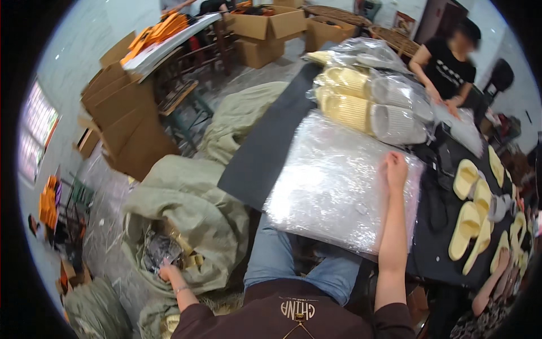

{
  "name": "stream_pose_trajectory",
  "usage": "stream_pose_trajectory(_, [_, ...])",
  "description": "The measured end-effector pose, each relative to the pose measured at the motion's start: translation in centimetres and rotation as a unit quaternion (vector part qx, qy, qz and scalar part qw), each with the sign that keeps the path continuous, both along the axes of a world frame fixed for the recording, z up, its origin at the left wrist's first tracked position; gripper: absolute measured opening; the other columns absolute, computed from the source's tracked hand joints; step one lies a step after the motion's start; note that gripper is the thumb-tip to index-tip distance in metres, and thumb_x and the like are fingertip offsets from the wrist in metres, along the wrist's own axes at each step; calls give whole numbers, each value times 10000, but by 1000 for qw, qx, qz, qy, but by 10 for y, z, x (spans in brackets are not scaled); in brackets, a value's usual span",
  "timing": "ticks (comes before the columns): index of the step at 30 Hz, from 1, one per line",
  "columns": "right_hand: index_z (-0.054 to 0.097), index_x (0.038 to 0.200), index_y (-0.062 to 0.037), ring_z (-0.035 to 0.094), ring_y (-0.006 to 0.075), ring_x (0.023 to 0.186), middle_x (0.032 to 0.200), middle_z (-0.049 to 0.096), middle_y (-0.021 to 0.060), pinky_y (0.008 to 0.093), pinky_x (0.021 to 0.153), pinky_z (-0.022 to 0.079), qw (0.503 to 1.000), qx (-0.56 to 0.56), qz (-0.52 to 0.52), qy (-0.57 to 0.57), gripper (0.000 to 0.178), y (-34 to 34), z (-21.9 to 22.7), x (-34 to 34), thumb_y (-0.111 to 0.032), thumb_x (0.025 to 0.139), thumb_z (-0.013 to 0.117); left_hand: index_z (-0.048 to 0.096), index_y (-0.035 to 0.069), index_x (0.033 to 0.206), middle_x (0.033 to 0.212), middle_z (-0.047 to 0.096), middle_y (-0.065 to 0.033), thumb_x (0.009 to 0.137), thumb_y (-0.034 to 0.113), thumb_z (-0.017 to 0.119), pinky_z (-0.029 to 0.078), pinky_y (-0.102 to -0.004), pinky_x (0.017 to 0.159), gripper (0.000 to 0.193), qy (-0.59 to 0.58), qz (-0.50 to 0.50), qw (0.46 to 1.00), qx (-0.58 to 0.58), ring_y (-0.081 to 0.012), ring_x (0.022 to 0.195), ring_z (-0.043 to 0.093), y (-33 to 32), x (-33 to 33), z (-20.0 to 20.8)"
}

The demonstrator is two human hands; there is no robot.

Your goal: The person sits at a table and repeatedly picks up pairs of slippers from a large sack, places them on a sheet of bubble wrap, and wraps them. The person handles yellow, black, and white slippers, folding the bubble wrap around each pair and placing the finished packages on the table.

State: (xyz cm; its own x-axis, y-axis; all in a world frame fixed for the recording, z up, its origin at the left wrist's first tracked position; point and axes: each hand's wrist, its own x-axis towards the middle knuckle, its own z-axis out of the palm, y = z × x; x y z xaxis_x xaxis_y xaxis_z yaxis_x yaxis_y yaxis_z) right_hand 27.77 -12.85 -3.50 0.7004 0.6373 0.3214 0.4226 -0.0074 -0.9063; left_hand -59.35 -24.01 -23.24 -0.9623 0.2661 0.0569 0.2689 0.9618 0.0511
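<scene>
At the mouth of a grey-green woven sack [186, 192], low on the left, my left hand [166, 271] is closed on a clear plastic package [161, 250] with something dark grey inside. Yellowish items show deeper in that sack. My right hand [396, 166] rests with curled fingers on the right part of a wide stack of clear plastic bags [333, 181]; whether anything is between its fingers is hidden. Beyond the stack lie bagged slippers [347, 110], yellow and grey, in piled rows. Loose yellow slippers [464, 229] spread over the black table at the right.
The black tabletop [259, 147] runs away from my lap. Across it, a person in black [450, 62] handles clear plastic. Another person's arm [490, 285] reaches in at the lower right. Flattened cardboard [124, 121], cardboard boxes [265, 25] and another sack [99, 308] stand around.
</scene>
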Motion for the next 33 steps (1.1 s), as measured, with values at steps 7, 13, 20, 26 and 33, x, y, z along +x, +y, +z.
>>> stream_pose_trajectory(7, [644,929,-37,593,108,662,738,650,18,256,610,460,999,-9,-33,-26,171,-14,6,10,-201,885,620,537,-118,1107,1225,539,-263,775,623,628,472,-475,896,817,-260,37,872,413,-397,1117,545,-8,112,11])
stream_pose_trajectory(13, [645,937,-50,624,149,670,745,664,50,290,637,479,998,-28,-40,-39,201,-7,-3,13,-236,863,634,350,-83,1354,1352,435,-177,809,552,645,307,-416,1088,887,-426,295,316,795,-311,1233,428,6,79,-36])
stream_pose_trajectory(20, [651,952,-61,671,228,775,836,695,111,339,710,507,995,-55,-76,-36,199,-13,5,7,-226,851,608,462,-48,1276,1294,500,-208,841,538,586,335,-404,1036,740,-472,124,469,736,-285,1215,455,32,97,-36])
stream_pose_trajectory(26, [661,956,-65,660,203,719,787,686,94,325,652,505,993,-33,-98,-62,201,-13,11,-3,-227,843,626,457,-47,1285,1300,497,-202,853,480,573,340,-395,1036,691,-349,-138,717,587,-279,1218,455,80,209,48])
stream_pose_trajectory(33, [659,932,-90,669,264,771,821,693,98,368,679,512,993,-49,-98,-32,198,-16,17,-4,-256,828,629,451,-45,1295,1307,494,-194,868,414,559,345,-385,1036,636,-369,-302,697,535,-271,1222,456,114,302,129])
